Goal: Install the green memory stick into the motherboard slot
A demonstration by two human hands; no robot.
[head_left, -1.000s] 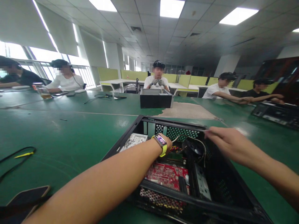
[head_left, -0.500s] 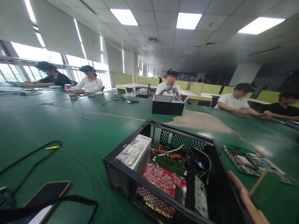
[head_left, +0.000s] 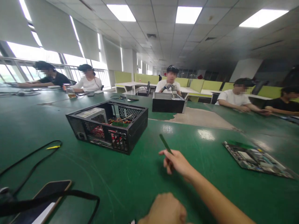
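My right hand (head_left: 173,160) reaches over the green table with its fingers pinched on a thin green board (head_left: 165,143). The board is seen nearly edge-on and points up and left. At the bottom middle, my left hand (head_left: 164,209) is blurred and curled like a fist; whatever it holds, if anything, is hidden. Left of my right hand and apart from it stands an open black computer case (head_left: 140,123). A silver power supply (head_left: 93,113), coloured wires and red and green boards show inside it.
A motherboard (head_left: 254,159) lies on the right. A phone (head_left: 44,199), a black strap (head_left: 77,193) and a cable (head_left: 25,161) lie at the left. Across the table a person in gloves works over another case (head_left: 168,105). Other people sit along the table's far sides.
The computer case has moved away from me, to the left, and is turned. My right hand has left its side and come to the middle with the green board. My left hand has appeared.
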